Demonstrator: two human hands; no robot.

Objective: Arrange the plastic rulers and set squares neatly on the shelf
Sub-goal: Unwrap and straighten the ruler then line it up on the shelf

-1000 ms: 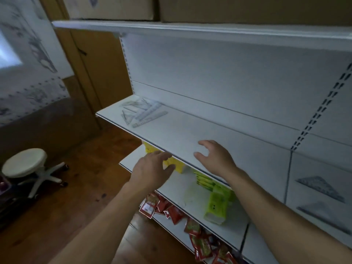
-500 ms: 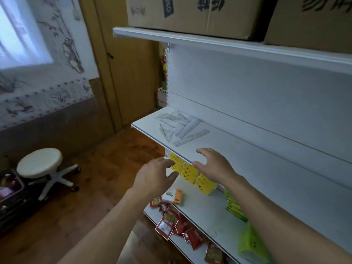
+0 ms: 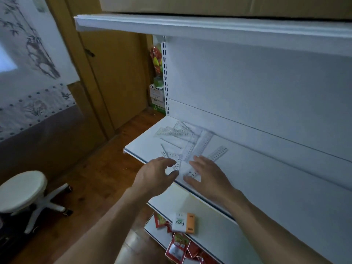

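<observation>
Several clear plastic rulers and set squares lie scattered on the left end of the white shelf [image 3: 266,178]. Set squares [image 3: 174,131] overlap near the back wall, a long ruler [image 3: 202,144] slants across the middle, and a shorter ruler [image 3: 218,153] lies to its right. My left hand [image 3: 156,176] hovers at the shelf's front edge with loosely curled fingers, holding nothing. My right hand [image 3: 208,176] is spread flat just over the nearest rulers; whether it touches them I cannot tell.
A shelf board [image 3: 190,25] with cardboard boxes hangs overhead. The lower shelf holds a tissue pack [image 3: 183,222]; red packets [image 3: 177,246] lie below. A white stool [image 3: 21,189] stands on the wooden floor at left, beside a wooden door [image 3: 114,73].
I have moved left along the shelf. Both hands travelled from the bare middle of the shelf to the pile of rulers, which is now right under my fingers.
</observation>
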